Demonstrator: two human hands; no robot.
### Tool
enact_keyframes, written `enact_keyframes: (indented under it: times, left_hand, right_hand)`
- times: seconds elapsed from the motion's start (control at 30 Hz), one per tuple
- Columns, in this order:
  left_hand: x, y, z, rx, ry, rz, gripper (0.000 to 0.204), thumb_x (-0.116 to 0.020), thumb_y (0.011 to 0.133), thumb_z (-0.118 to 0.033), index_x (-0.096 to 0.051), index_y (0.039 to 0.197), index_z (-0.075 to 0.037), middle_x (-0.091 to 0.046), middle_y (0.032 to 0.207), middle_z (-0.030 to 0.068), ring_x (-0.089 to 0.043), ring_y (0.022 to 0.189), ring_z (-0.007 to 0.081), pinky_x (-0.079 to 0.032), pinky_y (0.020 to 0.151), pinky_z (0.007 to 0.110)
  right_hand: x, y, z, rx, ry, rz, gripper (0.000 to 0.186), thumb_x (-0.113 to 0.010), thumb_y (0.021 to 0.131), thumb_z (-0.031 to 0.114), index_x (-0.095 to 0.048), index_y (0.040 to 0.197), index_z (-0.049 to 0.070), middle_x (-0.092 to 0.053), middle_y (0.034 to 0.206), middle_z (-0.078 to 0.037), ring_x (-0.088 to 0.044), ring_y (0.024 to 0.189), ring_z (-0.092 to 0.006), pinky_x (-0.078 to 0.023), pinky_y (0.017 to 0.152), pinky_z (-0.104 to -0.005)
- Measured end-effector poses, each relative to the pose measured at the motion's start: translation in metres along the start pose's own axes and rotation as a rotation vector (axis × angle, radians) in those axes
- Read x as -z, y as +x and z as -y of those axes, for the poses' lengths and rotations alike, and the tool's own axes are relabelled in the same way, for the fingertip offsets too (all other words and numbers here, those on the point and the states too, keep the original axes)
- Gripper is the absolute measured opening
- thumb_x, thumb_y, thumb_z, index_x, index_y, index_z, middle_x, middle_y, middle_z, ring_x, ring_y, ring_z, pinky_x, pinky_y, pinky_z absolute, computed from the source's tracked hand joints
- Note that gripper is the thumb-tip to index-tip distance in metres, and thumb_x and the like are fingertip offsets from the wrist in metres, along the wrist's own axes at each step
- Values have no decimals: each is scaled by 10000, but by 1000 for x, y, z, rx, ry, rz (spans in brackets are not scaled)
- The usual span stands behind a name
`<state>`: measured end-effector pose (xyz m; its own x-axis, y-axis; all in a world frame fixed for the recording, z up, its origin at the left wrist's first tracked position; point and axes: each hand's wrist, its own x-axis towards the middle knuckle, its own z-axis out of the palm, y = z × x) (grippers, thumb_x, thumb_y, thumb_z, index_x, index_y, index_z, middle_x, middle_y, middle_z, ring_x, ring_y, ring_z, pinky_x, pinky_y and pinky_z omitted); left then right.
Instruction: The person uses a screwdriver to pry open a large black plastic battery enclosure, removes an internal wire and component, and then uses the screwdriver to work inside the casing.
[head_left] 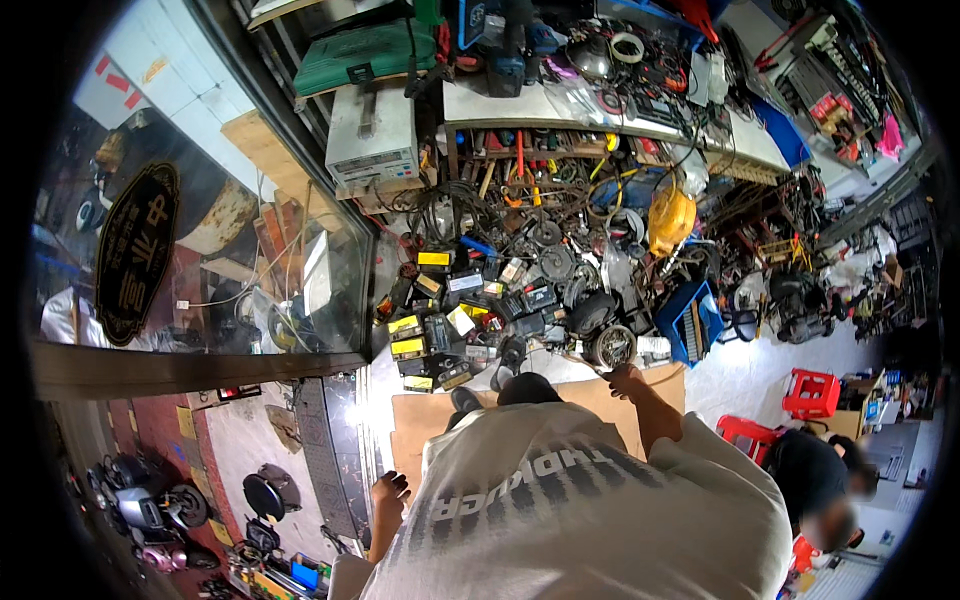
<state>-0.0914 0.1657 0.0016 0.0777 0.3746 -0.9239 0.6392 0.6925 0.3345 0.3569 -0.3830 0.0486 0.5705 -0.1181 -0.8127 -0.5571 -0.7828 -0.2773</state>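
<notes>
My left hand hangs low beside my pale printed shirt, fingers loosely bent and apart, holding nothing visible. My right hand is out to the right over a cardboard sheet, near a wheel, fingers apart and slightly bent; I cannot tell that it touches anything. My dark shoes show at the cardboard's far edge. Beyond them lie several boxy batteries with yellow or dark casings, a blue crate and heaped metal parts.
A glass door with a dark frame stands left, motorbikes below it. A cluttered workbench is at the back, with a green case on shelving. Red stools and a co-worker in dark clothing are at the right.
</notes>
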Motion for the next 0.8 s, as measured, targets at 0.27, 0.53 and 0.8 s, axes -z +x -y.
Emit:
enact_keyframes:
  times: [0.27, 0.53, 0.8]
  left_hand:
    - [-34, 16, -57, -86, 224, -59, 312, -640, 984, -304, -746, 1146, -58, -790, 991, 119, -739, 849, 253, -588, 682, 437]
    - [-251, -47, -306, -1099, 1208, -31, 335, -695, 938, -335, -774, 1055, -31, -773, 1028, 246, -746, 989, 454, -587, 864, 549]
    - [-528, -163, -553, -1986, 1130, -244, 313, -683, 976, -230, -702, 1205, -18, -692, 1226, 233, -624, 1165, 463, -494, 1049, 549]
  right_hand:
    - [-9, 6, -23, -112, 98, 12, 406, -752, 972, 400, -733, 900, 1, -735, 782, -78, -740, 635, -204, -572, 517, -379]
    - [-36, 46, 37, 103, 233, 40, 348, -796, 930, 369, -770, 963, 24, -738, 774, -63, -733, 646, -165, -553, 557, -342]
    - [-69, 135, 57, 81, 153, 102, 436, -723, 955, 475, -764, 821, 61, -734, 677, -92, -742, 667, -208, -569, 646, -388]
